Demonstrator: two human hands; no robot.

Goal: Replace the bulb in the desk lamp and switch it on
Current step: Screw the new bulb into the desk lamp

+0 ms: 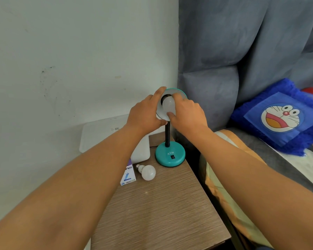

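On teal lamp base [170,160], "ATN"; bulb box [128,177] reads "ECOLINK".

White letters "ATN" stand on the teal base [162,158] of the desk lamp [167,134], just above its small black switch [173,156]. The small box [128,176] lying on the bench [161,204] shows a large slanted "7" and, along its near edge, a brand word that reads as "ECOLINK", upside down to the camera. Dark marks on the white panel [99,136] by the wall are too small to read.
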